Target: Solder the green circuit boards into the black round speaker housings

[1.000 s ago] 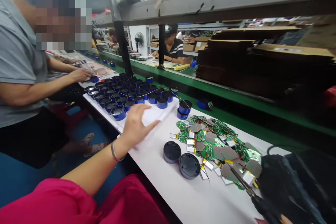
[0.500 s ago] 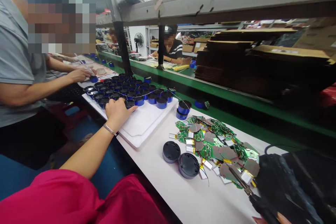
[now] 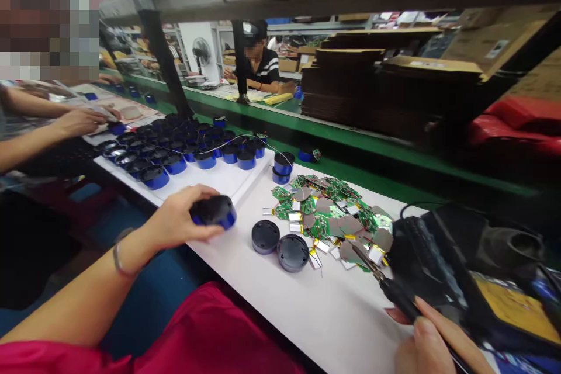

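My left hand [image 3: 177, 220] is closed round a round blue-and-black housing [image 3: 214, 211], held just above the near corner of the white tray [image 3: 221, 178]. My right hand [image 3: 432, 343] at the bottom right grips a black pen-shaped tool [image 3: 397, 292], whose metal tip points at a heap of green circuit boards [image 3: 333, 219] with small silver batteries. Two dark round caps [image 3: 280, 244] lie on the white table [image 3: 333, 315] between my hands.
Several blue housings [image 3: 184, 149] fill the far part of the tray. One more blue housing [image 3: 283, 166] stands by the heap. A black device [image 3: 456, 257] sits at right. A co-worker's hands [image 3: 79, 120] work at left. Behind runs a green conveyor [image 3: 350, 146] with stacked cardboard [image 3: 372, 76].
My left hand has picked a blue housing from the tray's near row and drawn it back toward me. The view has swung right, so my right hand shows more fully.
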A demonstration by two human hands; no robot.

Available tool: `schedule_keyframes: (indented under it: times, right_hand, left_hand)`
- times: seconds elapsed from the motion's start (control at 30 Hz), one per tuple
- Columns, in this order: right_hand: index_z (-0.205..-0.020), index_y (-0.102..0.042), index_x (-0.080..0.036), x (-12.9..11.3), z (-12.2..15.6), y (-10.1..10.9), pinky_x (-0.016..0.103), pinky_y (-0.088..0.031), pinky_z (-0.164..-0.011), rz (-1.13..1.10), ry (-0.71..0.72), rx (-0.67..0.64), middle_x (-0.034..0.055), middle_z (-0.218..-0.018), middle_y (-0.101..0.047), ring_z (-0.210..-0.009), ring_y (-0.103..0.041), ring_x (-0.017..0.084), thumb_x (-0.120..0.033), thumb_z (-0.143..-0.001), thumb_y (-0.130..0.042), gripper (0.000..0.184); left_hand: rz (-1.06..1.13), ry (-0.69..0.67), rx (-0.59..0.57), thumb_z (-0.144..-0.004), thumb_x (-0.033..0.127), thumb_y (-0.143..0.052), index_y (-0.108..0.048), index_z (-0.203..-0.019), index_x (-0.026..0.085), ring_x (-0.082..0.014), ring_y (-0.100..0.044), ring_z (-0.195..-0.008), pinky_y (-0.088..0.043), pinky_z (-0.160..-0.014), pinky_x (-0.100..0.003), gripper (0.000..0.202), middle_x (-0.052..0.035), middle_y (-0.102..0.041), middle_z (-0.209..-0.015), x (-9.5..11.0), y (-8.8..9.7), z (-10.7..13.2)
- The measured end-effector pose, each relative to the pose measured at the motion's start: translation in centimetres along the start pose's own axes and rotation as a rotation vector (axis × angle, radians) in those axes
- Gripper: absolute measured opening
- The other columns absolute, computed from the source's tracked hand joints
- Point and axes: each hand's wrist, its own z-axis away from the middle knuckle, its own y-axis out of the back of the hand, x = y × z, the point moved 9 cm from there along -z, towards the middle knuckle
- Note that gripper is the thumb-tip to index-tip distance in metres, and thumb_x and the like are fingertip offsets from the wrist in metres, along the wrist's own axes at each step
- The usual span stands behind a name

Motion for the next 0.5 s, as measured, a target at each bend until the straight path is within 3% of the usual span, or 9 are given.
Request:
schedule_keyframes:
  times: [0.1,0.2,0.3,0.4,0.5]
  right_hand:
    - [-0.095,-0.074,-0.019,-0.8,0.5,0.1,0.044,-0.058,-0.063,-0.050,0.003,0.092,0.0056,-0.077,-0.071,-0.061,-0.067,0.024,-0.042,-0.084,-0.066,0.027]
    - [-0.089,-0.073,-0.018,-1.1,0.5,0.3,0.039,-0.058,-0.056,-0.129,0.035,0.182,0.0049,-0.081,-0.072,-0.057,-0.066,0.021,-0.033,-0.081,-0.069,0.017]
    - [-0.088,-0.073,-0.017,-1.5,0.3,0.3,0.039,-0.059,-0.057,-0.139,0.082,0.184,0.0042,-0.082,-0.073,-0.058,-0.068,0.021,-0.026,-0.080,-0.070,0.012]
    - [-0.088,-0.073,-0.016,-1.5,0.3,0.4,0.039,-0.059,-0.057,-0.118,0.090,0.181,0.0045,-0.080,-0.072,-0.059,-0.068,0.022,-0.025,-0.080,-0.069,0.013]
    - [-0.089,-0.073,-0.015,-1.5,0.4,0.5,0.040,-0.059,-0.057,-0.096,0.091,0.191,0.0053,-0.082,-0.072,-0.059,-0.068,0.022,-0.026,-0.081,-0.068,0.014]
  left_hand:
    - [0.159,-0.400,-0.109,-0.067,0.049,-0.080,-0.055,-0.115,0.022,-0.0207,-0.066,-0.082,-0.053,-0.073,-0.031,0.060,-0.0059,-0.071,-0.093,8.3,-2.0,2.1]
    - [0.236,-0.581,-0.162,-0.071,0.049,-0.078,-0.051,-0.118,0.022,-0.0199,-0.064,-0.074,-0.051,-0.070,-0.034,0.061,-0.0047,-0.070,-0.087,13.4,-4.5,3.4]
    - [0.268,-0.609,-0.165,-0.075,0.049,-0.073,-0.048,-0.120,0.023,-0.0219,-0.066,-0.077,-0.051,-0.071,-0.037,0.057,-0.0058,-0.071,-0.089,15.4,-7.3,3.4]
    - [0.278,-0.614,-0.146,-0.080,0.049,-0.072,-0.047,-0.124,0.024,-0.0253,-0.067,-0.088,-0.051,-0.076,-0.040,0.057,-0.0094,-0.073,-0.101,16.0,-9.7,3.0]
    - [0.228,-0.579,-0.077,-0.079,0.059,-0.070,-0.051,-0.123,0.027,-0.0302,-0.065,-0.097,-0.048,-0.082,-0.047,0.057,-0.0120,-0.070,-0.115,16.0,-11.1,2.5]
